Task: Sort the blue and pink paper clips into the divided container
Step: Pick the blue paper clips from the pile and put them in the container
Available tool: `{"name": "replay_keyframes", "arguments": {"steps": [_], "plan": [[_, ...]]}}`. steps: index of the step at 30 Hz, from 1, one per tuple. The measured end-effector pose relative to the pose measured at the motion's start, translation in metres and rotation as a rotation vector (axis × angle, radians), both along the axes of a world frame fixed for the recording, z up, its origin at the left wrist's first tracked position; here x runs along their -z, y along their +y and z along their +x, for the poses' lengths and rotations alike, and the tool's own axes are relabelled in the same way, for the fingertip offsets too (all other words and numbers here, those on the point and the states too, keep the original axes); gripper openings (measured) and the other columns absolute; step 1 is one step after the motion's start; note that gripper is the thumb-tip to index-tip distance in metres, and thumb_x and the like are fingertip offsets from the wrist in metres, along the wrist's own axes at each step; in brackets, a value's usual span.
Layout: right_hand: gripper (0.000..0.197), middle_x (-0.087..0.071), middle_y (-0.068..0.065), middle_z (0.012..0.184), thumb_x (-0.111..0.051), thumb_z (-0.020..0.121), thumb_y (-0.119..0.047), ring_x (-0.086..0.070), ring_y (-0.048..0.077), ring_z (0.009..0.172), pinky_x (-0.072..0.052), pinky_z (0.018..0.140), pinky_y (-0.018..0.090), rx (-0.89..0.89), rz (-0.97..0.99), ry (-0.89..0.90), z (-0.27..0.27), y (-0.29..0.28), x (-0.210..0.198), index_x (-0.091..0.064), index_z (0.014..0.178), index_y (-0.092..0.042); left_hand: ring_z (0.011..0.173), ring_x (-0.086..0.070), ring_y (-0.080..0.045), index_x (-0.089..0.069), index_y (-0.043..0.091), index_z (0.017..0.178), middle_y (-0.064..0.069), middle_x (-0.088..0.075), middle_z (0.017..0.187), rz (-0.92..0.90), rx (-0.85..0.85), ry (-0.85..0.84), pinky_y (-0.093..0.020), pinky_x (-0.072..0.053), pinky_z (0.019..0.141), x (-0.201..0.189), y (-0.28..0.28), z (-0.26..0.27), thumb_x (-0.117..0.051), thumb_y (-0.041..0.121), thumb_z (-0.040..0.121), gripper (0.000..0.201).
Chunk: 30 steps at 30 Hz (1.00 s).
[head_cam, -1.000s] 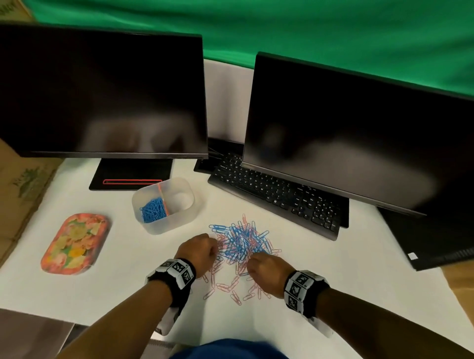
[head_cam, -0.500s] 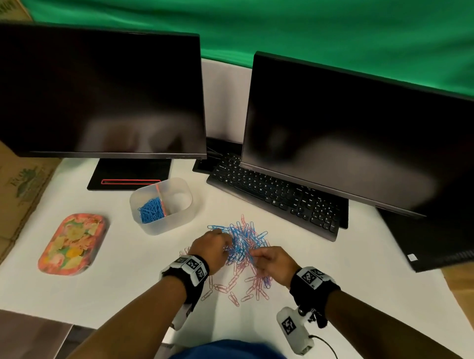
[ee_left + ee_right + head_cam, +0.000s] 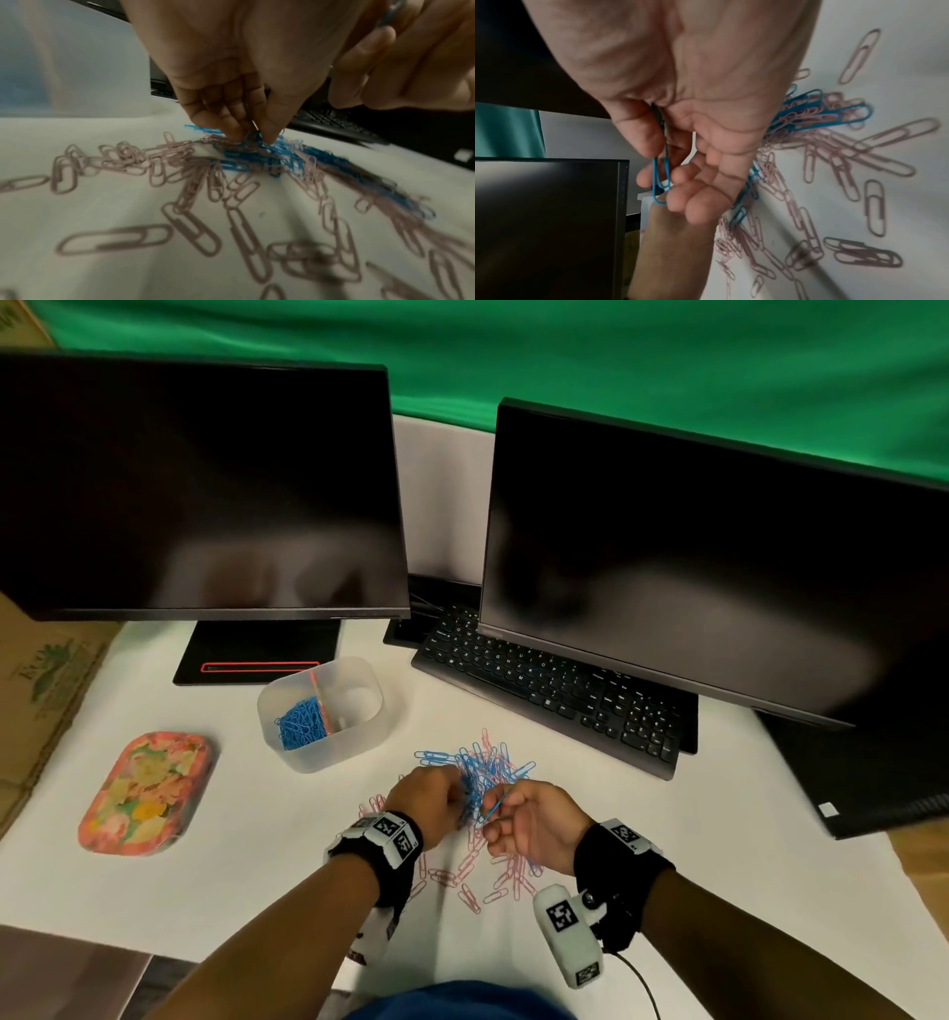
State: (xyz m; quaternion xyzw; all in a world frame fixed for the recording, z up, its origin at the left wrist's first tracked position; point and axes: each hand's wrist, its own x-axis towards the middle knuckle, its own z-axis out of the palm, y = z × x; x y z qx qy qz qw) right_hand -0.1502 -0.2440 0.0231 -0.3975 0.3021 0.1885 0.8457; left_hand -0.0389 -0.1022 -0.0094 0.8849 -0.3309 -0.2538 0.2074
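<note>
Mixed heap of blue and pink wire paper clips [image 3: 488, 778] lay on white bench [image 3: 257, 865], near frosted divided plastic container [image 3: 321, 711]. Right hand [image 3: 534, 824] pinched one blue clip [image 3: 661, 178]; left hand [image 3: 429, 806] pinched blue clips in heap. Likely light, springy, tangle-prone; pinch single loop.

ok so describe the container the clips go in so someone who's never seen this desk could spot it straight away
Start at the left monitor; on the white table just in front of its black stand sits a translucent plastic container. An orange divider splits it, with blue paper clips heaped in its left half, unlike the flat floral tray further left.
</note>
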Motion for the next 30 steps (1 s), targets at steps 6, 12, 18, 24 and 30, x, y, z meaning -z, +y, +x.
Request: {"name": "replay_keyframes", "arguments": {"steps": [6,12,18,24,30], "plan": [[0.02,-0.045,0.006,0.066,-0.035,0.076,-0.02,-0.042,0.02,0.055,-0.034,0.049,0.027,0.06,0.027,0.028,0.008,-0.002,0.002,-0.047,0.063,-0.012,0.061,-0.058,-0.007,-0.065,0.024,0.1,0.003,-0.064,0.068,-0.329,-0.361,0.439,-0.019,-0.046,0.065,-0.008,0.017,0.015,-0.056,-0.002,0.083,0.033],[0.019,-0.051,0.006,0.067,-0.043,0.087,-0.02,-0.046,0.019,0.053,-0.035,0.051,0.029,-0.025,-0.197,0.084,0.008,-0.004,0.008,-0.055,0.075,-0.011,0.056,-0.052,-0.024,-0.055,0.001,0.073,-0.016,-0.053,0.068,-0.629,-0.69,0.86,-0.028,-0.045,0.055,-0.018,0.03,0.031,-0.038,-0.015,0.08,0.025],[0.019,-0.061,-0.008,0.075,-0.057,0.09,-0.017,-0.059,0.011,0.071,-0.045,0.066,0.021,-0.427,-1.037,-0.081,0.017,0.006,0.02,-0.06,0.074,-0.027,0.049,-0.04,-0.019,-0.045,0.013,0.065,-0.004,-0.043,0.056,-0.492,-0.665,0.783,-0.028,-0.033,0.052,-0.004,0.028,0.029,-0.051,0.013,0.092,0.028],[0.018,-0.065,-0.001,0.099,-0.053,0.09,-0.027,-0.061,0.021,0.091,-0.049,0.081,0.028,-0.706,-1.499,-0.161,0.033,0.024,0.025,-0.063,0.103,-0.022,0.047,-0.041,-0.021,-0.057,0.008,0.071,-0.009,-0.047,0.056,-0.36,-0.617,0.723,-0.026,-0.033,0.049,0.0,0.029,0.024,-0.038,0.009,0.096,0.031],[0.019,-0.062,0.01,0.108,-0.049,0.09,-0.011,-0.063,0.029,0.097,-0.052,0.081,0.035,-0.892,-1.674,-0.085,0.048,0.033,0.033,-0.063,0.102,-0.009,0.051,-0.044,-0.02,-0.057,0.009,0.077,-0.008,-0.051,0.063,-0.451,-0.768,1.102,-0.028,-0.034,0.052,-0.013,0.035,0.03,-0.039,0.029,0.099,0.035]]}}
